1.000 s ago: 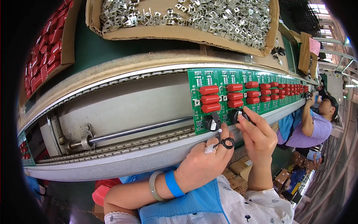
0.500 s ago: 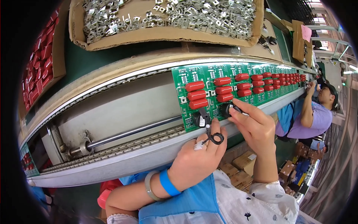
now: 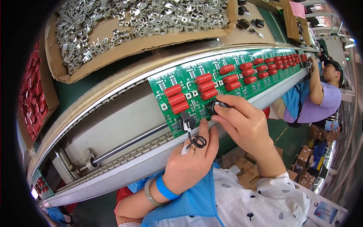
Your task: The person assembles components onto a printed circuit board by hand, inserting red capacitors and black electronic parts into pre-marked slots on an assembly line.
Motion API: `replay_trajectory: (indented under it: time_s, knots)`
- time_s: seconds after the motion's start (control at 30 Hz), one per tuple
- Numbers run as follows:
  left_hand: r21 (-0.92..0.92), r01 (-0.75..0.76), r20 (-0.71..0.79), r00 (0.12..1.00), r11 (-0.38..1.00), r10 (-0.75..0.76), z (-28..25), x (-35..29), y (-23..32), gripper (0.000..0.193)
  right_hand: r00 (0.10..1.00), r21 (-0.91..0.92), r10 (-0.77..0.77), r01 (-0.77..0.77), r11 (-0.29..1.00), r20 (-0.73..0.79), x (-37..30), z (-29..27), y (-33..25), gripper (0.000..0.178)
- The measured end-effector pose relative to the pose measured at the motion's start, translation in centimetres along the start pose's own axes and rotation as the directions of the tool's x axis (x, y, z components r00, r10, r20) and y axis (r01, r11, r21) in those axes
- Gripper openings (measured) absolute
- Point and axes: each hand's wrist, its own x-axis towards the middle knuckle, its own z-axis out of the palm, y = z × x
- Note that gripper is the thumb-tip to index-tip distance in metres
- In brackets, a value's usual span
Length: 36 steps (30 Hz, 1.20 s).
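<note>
In the head view, the green circuit boards [image 3: 245, 90] have slid left along the metal rail [image 3: 109, 178]. Shiny bent clips [image 3: 189, 19] fill a cardboard tray [image 3: 143, 46] behind; a co-worker [image 3: 325, 96] is farther right. Smooth red capsule-shaped parts [image 3: 176, 99] line the boards. The right hand [image 3: 245, 128] pinches a round black part [image 3: 211, 108] at their near edge; the left hand [image 3: 193, 162], its grip unclear, lies just beside another.

Through my remote feed, light is bright; white lamps [image 3: 349, 45] glare at far right. Fisheye distortion bows the metal rail [image 3: 113, 176], corners fall black, and the nearest circuit board [image 3: 170, 116] looks sharp.
</note>
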Motion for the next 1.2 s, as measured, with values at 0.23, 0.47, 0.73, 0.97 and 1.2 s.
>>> replay_trajectory:
  time_s: [0.23, 0.47, 0.73, 0.97, 1.2]
  knots:
    - [0.028, -0.013, -0.023, 1.0, 1.0, 0.014, 0.1, 0.1, -0.2, 0.032, 0.999, 0.031, 0.005, -0.006, 1.0, 0.035, 0.1, -0.2, -0.1, 0.024]
    - [0.049, -0.028, -0.021, 0.999, 0.998, 0.029, 0.0, 0.0, -0.4, 0.034, 0.998, 0.051, 0.054, -0.055, 0.997, 0.014, 0.2, 0.1, -0.9, 0.023]
    - [-0.018, 0.011, -0.046, 0.999, 1.0, -0.012, 0.2, 0.1, -0.4, 0.036, 0.991, 0.021, 0.129, -0.128, 0.991, -0.038, 0.0, 1.0, -1.4, 0.022]
    - [-0.005, 0.014, -0.036, 0.999, 1.0, -0.015, 0.1, -0.2, -0.6, 0.034, 0.99, 0.062, 0.138, -0.139, 0.988, 0.023, 0.3, 0.5, -1.4, 0.024]
    - [0.003, -0.02, 0.0, 1.0, 1.0, 0.02, 0.0, -0.2, -0.9, 0.031, 0.995, 0.007, 0.103, -0.104, 0.995, 0.015, 0.3, 0.7, -1.3, 0.024]
